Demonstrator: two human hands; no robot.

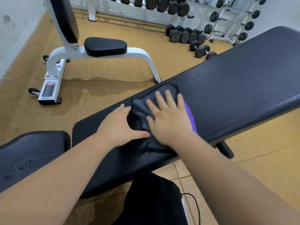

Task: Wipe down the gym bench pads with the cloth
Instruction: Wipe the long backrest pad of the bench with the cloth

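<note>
A long black bench pad [235,88] runs from the lower left to the upper right. On its middle lies a dark grey cloth [141,108] with a purple edge showing at the right. My right hand [168,117] presses flat on the cloth with its fingers spread. My left hand [120,125] rests on the pad at the cloth's left edge, thumb against the cloth. A shorter black seat pad [30,151] with wet spots sits at the lower left.
A second white-framed bench [97,51] with a black seat and an upright back pad stands on the tan floor beyond. Dumbbells [191,36] lie on the floor and fill racks at the back. A dark leg and a thin cable are below the pad.
</note>
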